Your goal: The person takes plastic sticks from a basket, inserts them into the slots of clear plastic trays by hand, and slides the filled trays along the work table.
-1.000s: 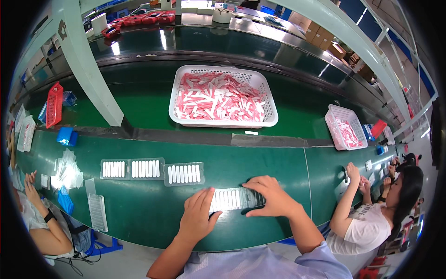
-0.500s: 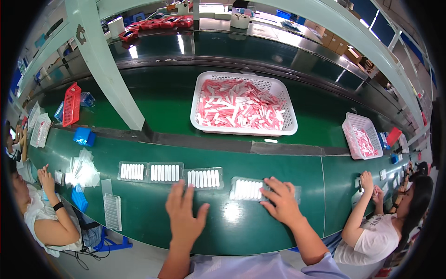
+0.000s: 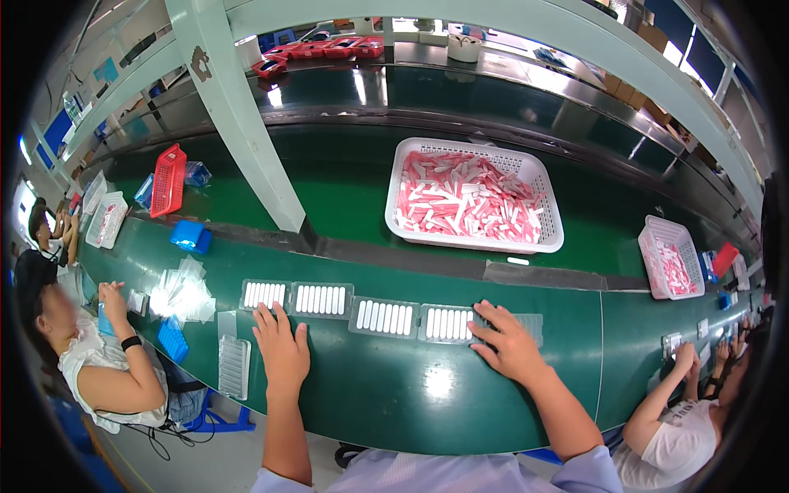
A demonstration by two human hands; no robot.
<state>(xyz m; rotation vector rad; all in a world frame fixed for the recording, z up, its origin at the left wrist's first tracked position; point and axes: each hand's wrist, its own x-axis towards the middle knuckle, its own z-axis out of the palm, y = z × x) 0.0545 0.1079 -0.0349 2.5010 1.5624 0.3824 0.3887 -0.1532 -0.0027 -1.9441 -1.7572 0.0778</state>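
Note:
Several clear plastic trays filled with white sticks lie in a row across the green table. My left hand [image 3: 283, 349] has its fingers spread, the tips at the near edge of the leftmost tray [image 3: 265, 294] and close to the tray beside it [image 3: 322, 301]. Over at the row's other end, my right hand [image 3: 509, 347] is open, thumb and fingertips against the right side of the rightmost tray [image 3: 446, 324]. That tray meets its neighbour [image 3: 383, 317]. From under my right fingers a clear flap [image 3: 530, 327] sticks out to the right.
Beyond the trays stands a white basket [image 3: 472, 243] heaped with pink and white sticks; one loose white stick [image 3: 518, 261] lies before it. Clear sheets [image 3: 185, 292], a blue packet [image 3: 191, 236] and an upright clear tray [image 3: 234, 368] lie left. Co-workers sit on both sides.
The rightmost tray has slid left against its neighbour, with my right hand at it. My left hand has moved left along the row. The whole view has swung left.

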